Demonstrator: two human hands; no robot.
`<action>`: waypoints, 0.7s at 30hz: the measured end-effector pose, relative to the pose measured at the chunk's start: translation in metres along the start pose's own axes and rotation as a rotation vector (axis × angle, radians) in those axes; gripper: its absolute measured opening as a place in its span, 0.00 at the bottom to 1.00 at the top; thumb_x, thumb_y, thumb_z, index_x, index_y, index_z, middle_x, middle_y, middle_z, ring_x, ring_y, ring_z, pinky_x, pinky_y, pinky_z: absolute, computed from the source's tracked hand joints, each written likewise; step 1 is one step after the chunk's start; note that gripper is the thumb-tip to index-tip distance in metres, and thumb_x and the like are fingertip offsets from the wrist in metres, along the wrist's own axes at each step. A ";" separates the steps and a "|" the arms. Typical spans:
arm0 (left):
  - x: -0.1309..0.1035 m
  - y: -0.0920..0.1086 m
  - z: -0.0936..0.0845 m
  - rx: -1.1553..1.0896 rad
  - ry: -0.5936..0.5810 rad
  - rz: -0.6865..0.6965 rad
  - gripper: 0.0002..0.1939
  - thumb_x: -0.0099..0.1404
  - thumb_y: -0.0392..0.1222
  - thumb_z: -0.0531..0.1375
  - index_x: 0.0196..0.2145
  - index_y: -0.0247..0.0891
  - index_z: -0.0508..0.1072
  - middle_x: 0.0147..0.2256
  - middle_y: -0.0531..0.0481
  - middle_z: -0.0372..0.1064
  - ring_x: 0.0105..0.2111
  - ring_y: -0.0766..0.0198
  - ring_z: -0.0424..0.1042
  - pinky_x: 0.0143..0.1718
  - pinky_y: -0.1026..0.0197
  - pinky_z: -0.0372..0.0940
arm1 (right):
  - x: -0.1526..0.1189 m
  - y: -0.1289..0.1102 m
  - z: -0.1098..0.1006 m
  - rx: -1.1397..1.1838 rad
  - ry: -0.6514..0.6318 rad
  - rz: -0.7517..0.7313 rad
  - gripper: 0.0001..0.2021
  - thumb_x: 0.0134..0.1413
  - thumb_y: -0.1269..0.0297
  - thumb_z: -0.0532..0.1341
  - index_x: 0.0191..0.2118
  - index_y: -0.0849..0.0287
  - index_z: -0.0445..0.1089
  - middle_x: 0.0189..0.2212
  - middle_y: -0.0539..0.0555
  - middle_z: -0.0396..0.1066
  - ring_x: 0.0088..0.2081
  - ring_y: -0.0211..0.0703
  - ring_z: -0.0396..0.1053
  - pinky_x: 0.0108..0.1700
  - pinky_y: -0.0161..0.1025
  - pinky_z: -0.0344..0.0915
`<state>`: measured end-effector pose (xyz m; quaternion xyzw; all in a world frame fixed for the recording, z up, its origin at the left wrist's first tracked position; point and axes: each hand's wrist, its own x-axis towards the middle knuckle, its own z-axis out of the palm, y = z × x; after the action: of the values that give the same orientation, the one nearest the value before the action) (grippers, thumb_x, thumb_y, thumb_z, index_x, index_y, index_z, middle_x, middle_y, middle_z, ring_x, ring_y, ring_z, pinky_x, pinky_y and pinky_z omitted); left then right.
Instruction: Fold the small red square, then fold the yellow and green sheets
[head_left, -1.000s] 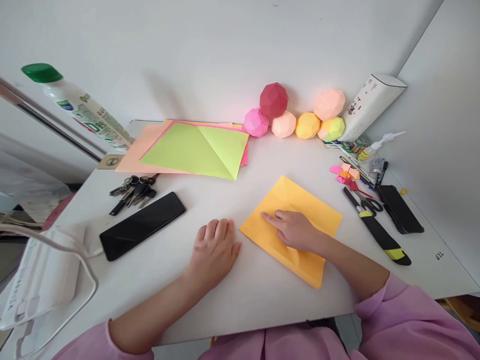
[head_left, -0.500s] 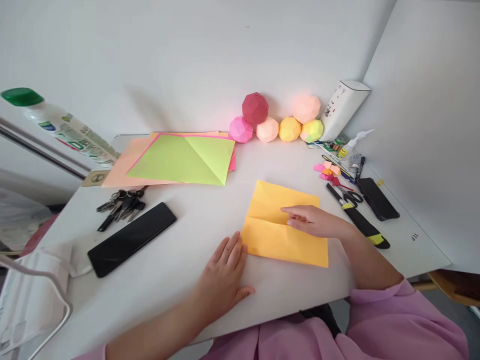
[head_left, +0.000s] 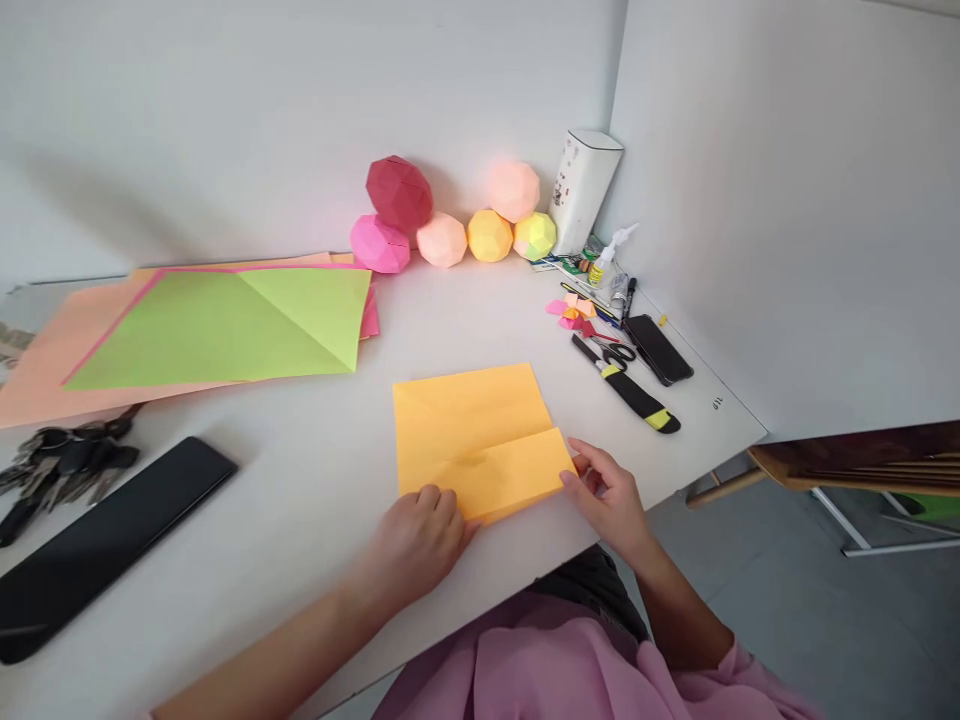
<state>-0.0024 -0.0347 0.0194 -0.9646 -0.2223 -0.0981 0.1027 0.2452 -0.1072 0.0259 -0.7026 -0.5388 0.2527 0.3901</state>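
Observation:
A yellow-orange sheet of paper [head_left: 465, 410] lies on the white table in front of me. Its near part is turned up as a flap [head_left: 517, 470] over the sheet. At the near left corner, my left hand [head_left: 427, 535] is closed on the paper's edge with its fingers curled; the fingertips are partly hidden. My right hand [head_left: 606, 495] pinches the flap's right end between thumb and fingers.
To the left lie stacked coloured sheets with a green one [head_left: 247, 335] on top, keys [head_left: 71, 460] and a black phone [head_left: 112, 540]. Faceted paper balls [head_left: 442, 240] line the wall. A utility knife [head_left: 634, 395], scissors [head_left: 621, 355] and a second phone [head_left: 658, 350] are on the right.
The near part of the yellow sheet has been turned up. My left hand has curled onto its edge, and my right hand has come from the middle to the right end. The view has swung right.

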 end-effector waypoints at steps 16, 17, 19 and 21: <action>0.024 -0.004 0.013 -0.087 0.138 -0.117 0.23 0.66 0.46 0.52 0.15 0.37 0.65 0.16 0.48 0.61 0.19 0.59 0.65 0.19 0.57 0.56 | -0.013 -0.001 0.021 -0.513 0.180 -0.216 0.13 0.60 0.68 0.53 0.47 0.66 0.69 0.24 0.53 0.66 0.31 0.45 0.62 0.33 0.42 0.64; 0.026 -0.005 0.014 -0.131 0.155 -0.086 0.20 0.67 0.43 0.52 0.18 0.35 0.68 0.20 0.45 0.66 0.24 0.56 0.69 0.23 0.55 0.62 | -0.014 -0.001 0.021 -0.526 0.176 -0.215 0.14 0.60 0.68 0.53 0.47 0.67 0.69 0.24 0.53 0.66 0.31 0.45 0.62 0.33 0.42 0.63; 0.030 -0.008 0.017 -0.235 0.160 0.000 0.15 0.68 0.38 0.50 0.30 0.32 0.74 0.37 0.38 0.73 0.42 0.50 0.72 0.40 0.50 0.68 | -0.015 -0.001 0.021 -0.548 0.175 -0.214 0.14 0.60 0.68 0.53 0.48 0.68 0.69 0.24 0.53 0.66 0.30 0.45 0.61 0.33 0.42 0.63; 0.032 -0.010 0.022 -0.331 0.121 0.089 0.15 0.69 0.35 0.48 0.46 0.32 0.72 0.53 0.38 0.66 0.57 0.49 0.61 0.55 0.47 0.61 | -0.016 -0.001 0.022 -0.565 0.180 -0.218 0.15 0.60 0.68 0.53 0.49 0.69 0.68 0.24 0.53 0.66 0.31 0.45 0.61 0.34 0.42 0.63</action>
<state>0.0241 -0.0075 0.0078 -0.9696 -0.1535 -0.1864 -0.0399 0.2231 -0.1165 0.0137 -0.7408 -0.6231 -0.0135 0.2505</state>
